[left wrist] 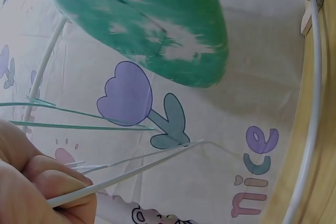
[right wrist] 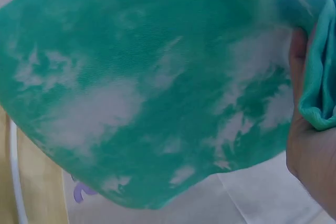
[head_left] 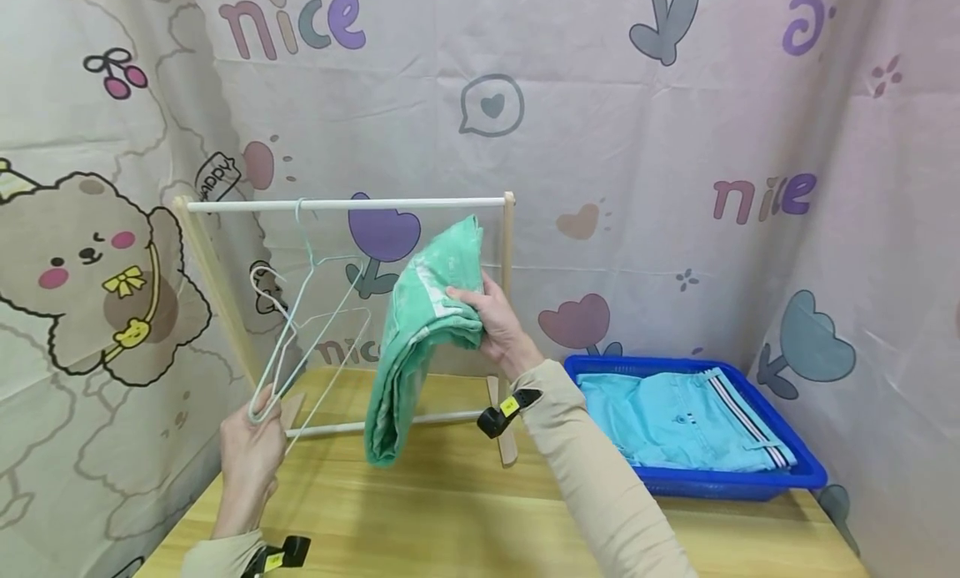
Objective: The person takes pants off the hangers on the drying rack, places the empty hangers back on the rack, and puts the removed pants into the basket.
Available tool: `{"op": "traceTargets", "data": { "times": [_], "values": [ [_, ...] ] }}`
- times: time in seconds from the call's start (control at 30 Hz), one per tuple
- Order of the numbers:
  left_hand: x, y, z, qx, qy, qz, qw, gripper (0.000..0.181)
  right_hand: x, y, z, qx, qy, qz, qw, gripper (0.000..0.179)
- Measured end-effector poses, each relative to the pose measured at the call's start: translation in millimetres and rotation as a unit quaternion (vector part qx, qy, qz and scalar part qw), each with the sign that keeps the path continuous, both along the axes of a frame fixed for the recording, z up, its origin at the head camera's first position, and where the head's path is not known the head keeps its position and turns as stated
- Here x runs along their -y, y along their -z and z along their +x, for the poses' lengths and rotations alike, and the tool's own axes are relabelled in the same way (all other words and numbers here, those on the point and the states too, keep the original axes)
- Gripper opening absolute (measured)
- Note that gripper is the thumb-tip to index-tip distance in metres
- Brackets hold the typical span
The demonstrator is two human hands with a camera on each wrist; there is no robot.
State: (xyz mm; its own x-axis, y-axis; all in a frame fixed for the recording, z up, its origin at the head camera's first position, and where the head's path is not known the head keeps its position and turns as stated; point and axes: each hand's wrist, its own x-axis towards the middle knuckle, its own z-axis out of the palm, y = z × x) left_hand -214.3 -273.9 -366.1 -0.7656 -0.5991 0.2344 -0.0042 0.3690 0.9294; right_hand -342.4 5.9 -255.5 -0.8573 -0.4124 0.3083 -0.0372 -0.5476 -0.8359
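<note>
My left hand [head_left: 251, 453] grips a thin white hanger [left wrist: 126, 174], its fingers curled round the bar at one end. A pale green hanger [left wrist: 89, 126] has its hook over the rack's top rod, and its lower corner overlaps the left hand in the head view. My right hand [head_left: 502, 324] holds up a folded green garment [head_left: 431, 299] with white tie-dye patches, thumb on the near face and fingers behind. The garment's long end droops to the left, above the table. Close to the right wrist camera, its cloth fills most of that view.
A wooden rack with a white top rod [head_left: 420, 203] stands on the wood-grain table [head_left: 450, 520]. At the right, a blue basket [head_left: 720, 482] holds folded light blue clothing [head_left: 667, 419] with a striped band. A printed curtain [head_left: 637, 144] hangs behind and at both sides.
</note>
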Motion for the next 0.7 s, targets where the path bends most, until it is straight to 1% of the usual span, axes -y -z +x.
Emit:
{"op": "traceTargets", "data": {
  "times": [0.07, 0.17, 0.27, 0.37, 0.4, 0.47, 0.63, 0.7],
  "values": [
    [0.4, -0.7, 0.7, -0.001, 0.004, 0.006, 1.0, 0.047, -4.0, 0.6, -0.5, -0.004, 0.001, 0.027, 0.9996, 0.044],
    [0.6, -2.7, 1.1, -0.008, 0.01, 0.009, 0.9999, 0.048, -9.9, -0.5, -1.5, -0.029, 0.006, 0.079, 0.9964, 0.049],
    [1.5, -6.7, -0.1, -0.015, 0.002, -0.006, 0.9999, 0.045, -18.1, -2.5, -3.6, -0.063, 0.007, 0.131, 0.9894, 0.051],
    [2.1, -9.7, -1.1, -0.031, -0.015, -0.026, 0.9991, 0.041, -27.8, -4.0, -5.3, -0.082, -0.001, 0.166, 0.9827, 0.053],
    [2.8, -10.3, -1.4, -0.035, -0.02, -0.033, 0.9987, 0.04, -30.9, -4.2, -6.0, -0.084, -0.005, 0.175, 0.9809, 0.054],
    [2.3, -11.2, -1.4, -0.054, -0.023, -0.04, 0.9975, 0.037, -36.8, -5.4, -6.1, -0.086, -0.013, 0.191, 0.9777, 0.056],
    [1.5, -13.8, -1.6, -0.083, -0.024, -0.048, 0.9951, 0.037, -50.8, -9.3, -6.4, -0.085, -0.037, 0.228, 0.9693, 0.058],
    [1.2, -14.8, -1.6, -0.091, -0.023, -0.047, 0.9945, 0.037, -56.2, -11.3, -6.7, -0.082, -0.039, 0.238, 0.9669, 0.058]
  ]
}}
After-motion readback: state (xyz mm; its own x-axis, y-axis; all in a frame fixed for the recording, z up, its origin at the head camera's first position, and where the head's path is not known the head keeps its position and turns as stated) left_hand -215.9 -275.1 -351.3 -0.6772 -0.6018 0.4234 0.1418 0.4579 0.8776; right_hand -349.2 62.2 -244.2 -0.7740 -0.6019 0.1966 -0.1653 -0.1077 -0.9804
